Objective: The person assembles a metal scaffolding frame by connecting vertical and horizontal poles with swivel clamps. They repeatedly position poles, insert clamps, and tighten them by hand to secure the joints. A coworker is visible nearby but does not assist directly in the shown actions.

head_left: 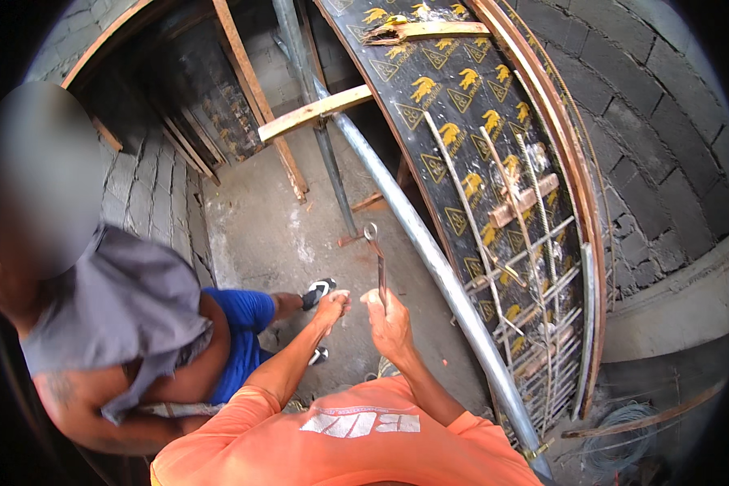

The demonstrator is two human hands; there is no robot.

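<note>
My right hand (389,322) is closed around the handle of a slim, rust-brown hand tool (381,271) with a ring-shaped metal head. The tool points up and away from me, over the concrete floor. Just to its left, my left hand (332,308) is closed, with the fingers curled in. Whatever it may hold is too small or hidden to make out. The two hands are apart, both in front of my orange shirt.
A person in blue shorts (247,316) stands close on my left. A long steel pipe (429,251) slants past my right side. Beyond it, steel bars (462,202) lie on a black formwork panel (417,89). Coiled wire (620,437) lies lower right; a timber piece (316,113) crosses the pipes.
</note>
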